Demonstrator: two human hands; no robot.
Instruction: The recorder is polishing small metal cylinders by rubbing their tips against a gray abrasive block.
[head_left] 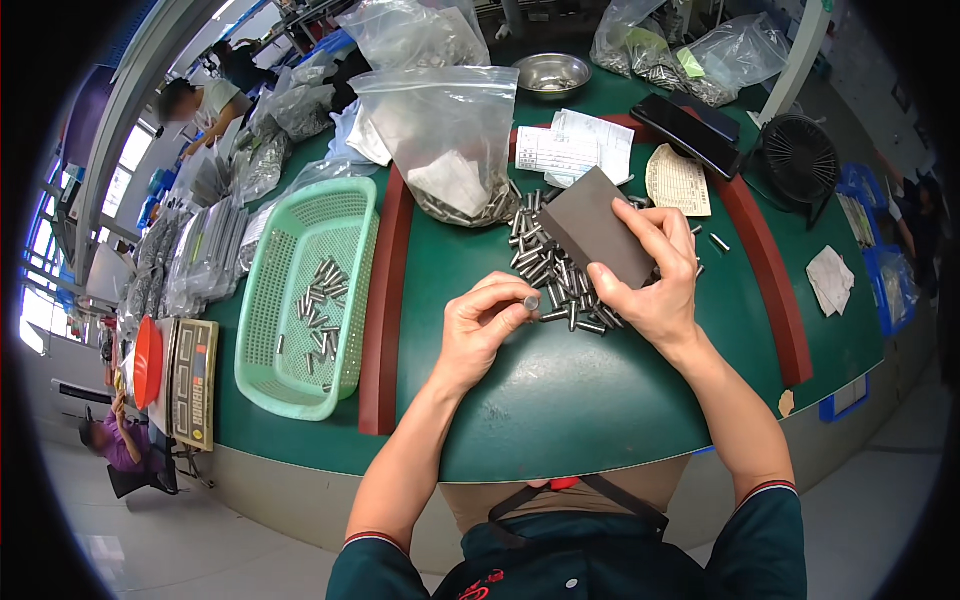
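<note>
My left hand [478, 325] pinches a small metal pin [531, 303], its round end facing up between thumb and fingers. My right hand [655, 275] grips a dark grey-brown rectangular block [598, 228], thumb on its near edge and fingers over the far side. Beneath and beside the block lies a pile of metal pins [560, 285] on the green table, partly hidden by the block and my right hand. To the left, a light green plastic basket [250, 345] holds a smaller number of similar pins [325, 290].
Dark red rails [378, 375] border the work area. Beyond the pile stand a clear bag of parts [440, 130], papers [575, 145], a black phone [685, 135] and a steel bowl [552, 75]. A black fan [797, 160] is at right, a scale [190, 385] at far left. Other people sit leftward.
</note>
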